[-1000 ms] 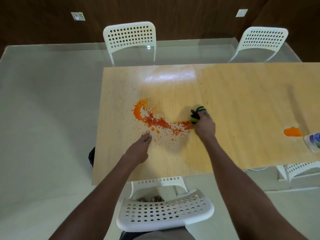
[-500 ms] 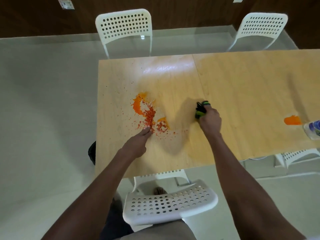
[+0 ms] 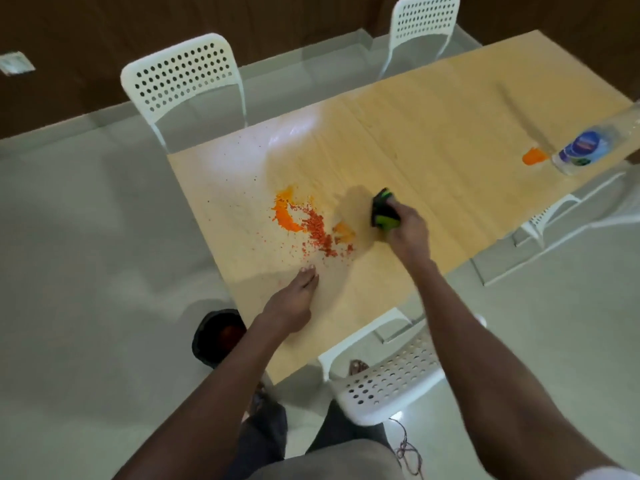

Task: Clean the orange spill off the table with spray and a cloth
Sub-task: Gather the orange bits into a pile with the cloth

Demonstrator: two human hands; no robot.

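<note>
An orange and red crumbly spill (image 3: 304,223) lies on the left part of the wooden table (image 3: 433,140). My right hand (image 3: 407,233) grips a black and green cloth (image 3: 382,211) just right of the spill, low over the tabletop. My left hand (image 3: 294,299) rests flat on the table below the spill, fingers straight, fingertips close to the scattered crumbs. A spray bottle (image 3: 592,147) with an orange cap (image 3: 533,155) lies on its side at the table's far right.
White perforated chairs stand at the far side (image 3: 183,81), far right (image 3: 424,26) and just in front of me (image 3: 388,379). A black bin (image 3: 218,336) sits on the floor under the table's left near corner. My legs are below.
The cloth has swept the right tail of the spill leftward into a tighter pile, then drawn back a little to the right. The camera has tilted and turned. My left hand has stayed near the spill.
</note>
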